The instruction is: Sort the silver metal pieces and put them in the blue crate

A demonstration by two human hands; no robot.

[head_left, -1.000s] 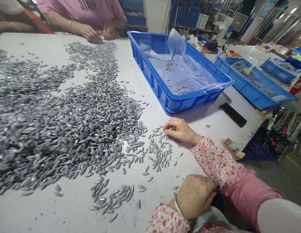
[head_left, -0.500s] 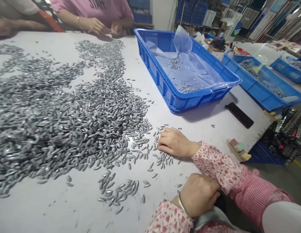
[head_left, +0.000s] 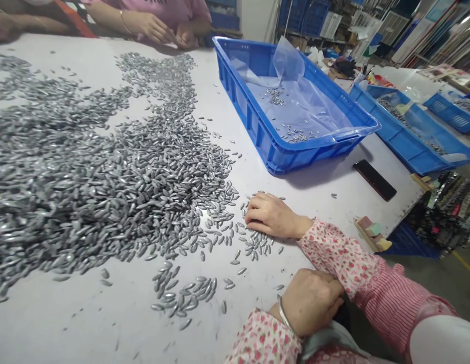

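Observation:
My right hand (head_left: 270, 215) lies on the white table with its fingers bent and close together, at the edge of a small group of silver-grey, spindle-shaped pieces (head_left: 257, 245). Its fingertips are turned down, and whatever is under them is hidden. Nearer to me, my left hand (head_left: 310, 303), with a silver bangle (head_left: 283, 316) at the wrist, is curled into a fist by the table edge; its inside does not show. A large spread of the same pieces (head_left: 124, 192) covers the left of the table. Another small cluster (head_left: 185, 296) lies to the left of my left hand.
Beyond my right hand stands a blue crate (head_left: 272, 156) lined with clear plastic, a few pieces inside. A phone (head_left: 375, 179) and small coloured blocks (head_left: 373, 232) lie to the right. Another blue crate (head_left: 413, 131) is farther right. Two people sit across, one person's hands (head_left: 162, 30) together.
The view has tilted slightly, so the far things sit a little higher. My right hand has shifted very slightly over the pieces. My left hand stays where it was.

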